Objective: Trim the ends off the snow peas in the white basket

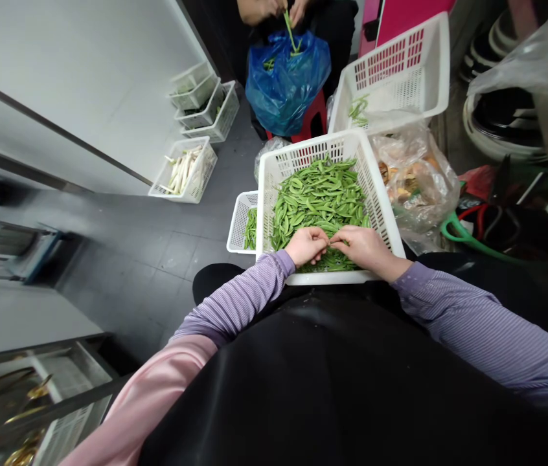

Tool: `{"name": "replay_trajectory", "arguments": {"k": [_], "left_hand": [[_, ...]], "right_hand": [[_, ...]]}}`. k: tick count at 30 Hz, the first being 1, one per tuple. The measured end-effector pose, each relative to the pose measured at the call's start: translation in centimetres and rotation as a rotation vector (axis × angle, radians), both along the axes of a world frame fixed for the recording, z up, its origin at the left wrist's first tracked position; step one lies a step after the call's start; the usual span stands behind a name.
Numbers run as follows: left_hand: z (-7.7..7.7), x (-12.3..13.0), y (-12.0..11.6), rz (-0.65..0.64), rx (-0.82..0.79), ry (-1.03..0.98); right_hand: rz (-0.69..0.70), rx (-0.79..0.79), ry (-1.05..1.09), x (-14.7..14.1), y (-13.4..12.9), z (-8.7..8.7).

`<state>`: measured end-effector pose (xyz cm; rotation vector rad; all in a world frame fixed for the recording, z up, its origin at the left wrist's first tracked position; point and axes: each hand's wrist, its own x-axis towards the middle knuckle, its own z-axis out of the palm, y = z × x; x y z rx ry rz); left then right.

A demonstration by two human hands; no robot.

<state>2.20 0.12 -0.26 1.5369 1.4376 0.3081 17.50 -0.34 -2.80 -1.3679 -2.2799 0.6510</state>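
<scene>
Both bare hands meet over the near side of a large white rectangular basket of slotted plastic (335,278), and look how close they work! The left hand (308,246) comes in with fingers curled, thumb and fingertips pinched together; the right hand (359,247) points its own pinched fingertips straight at them, practically touching. Whether either grips a pod, I cannot tell; the spot is too small. Beneath them lies the heap of flat, bright-green pea pods (320,197), spread across the basket's floor, up against the person's black apron (332,375).

Just left, a smaller white plastic basket (233,223) shows more green pods. To the right sits a crumpled clear plastic bag (420,175) with brownish scraps. And across the way, a co-worker's hands (284,8) hold long green stalks (289,29) above a shiny blue plastic bag (284,84)!
</scene>
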Motion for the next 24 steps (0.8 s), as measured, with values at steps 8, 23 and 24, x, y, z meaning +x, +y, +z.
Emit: {"name": "replay_trajectory", "arguments": {"k": [8,23,24], "left_hand": [[-4.3,-4.6,-0.1,-0.022,-0.124,0.417],[2.7,-0.4,1.9,-0.793,0.405,0.662],[2.8,-0.3,2.1,-0.774,0.428,0.599]], "right_hand": [[-0.212,-0.258,0.336,0.5,0.9,0.9],[0.160,0.054,-0.076,1.0,0.7,0.9],[0.154,0.015,-0.016,1.1,0.8,0.9]]}}
